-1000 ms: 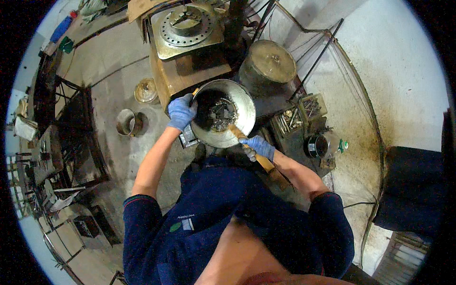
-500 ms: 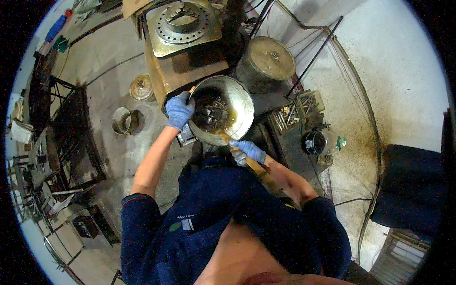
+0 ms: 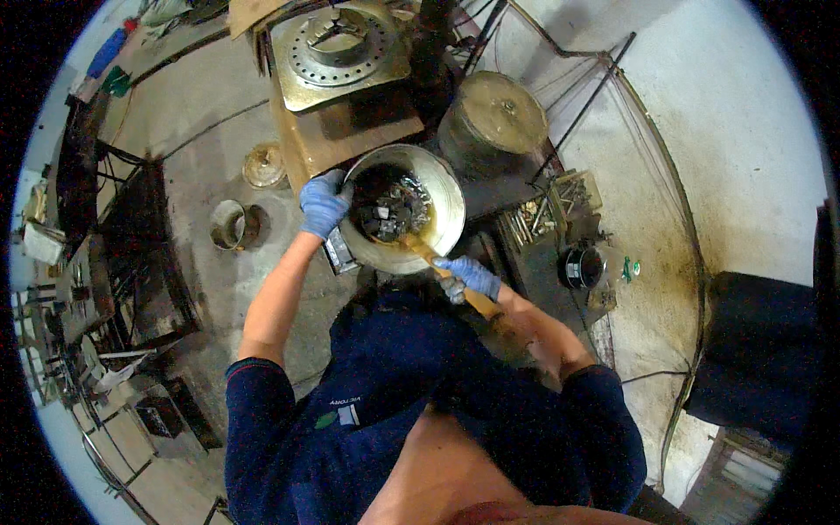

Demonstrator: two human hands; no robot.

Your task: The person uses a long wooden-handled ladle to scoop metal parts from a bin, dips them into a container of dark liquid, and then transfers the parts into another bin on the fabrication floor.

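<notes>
Your left hand (image 3: 322, 203) wears a blue glove and its fingers are wrapped tight over the rim of the round metal bowl (image 3: 446, 206). Dark chunky bits (image 3: 391, 210) sit inside the bowl, just past your fingers. Your right hand (image 3: 468, 278) — blue glove too — is closed around a wooden handle (image 3: 455, 280). The stick's far end reaches up from your fist into the bowl and touches the dark bits. Beyond the bowl stands a covered metal pot (image 3: 492, 118) — near, not touching.

We have bare floor (image 3: 201, 131) open at our left — ahead, the round machine plate (image 3: 337, 48) and lidded drum (image 3: 494, 118) crowd the bowl (image 3: 446, 197).
</notes>
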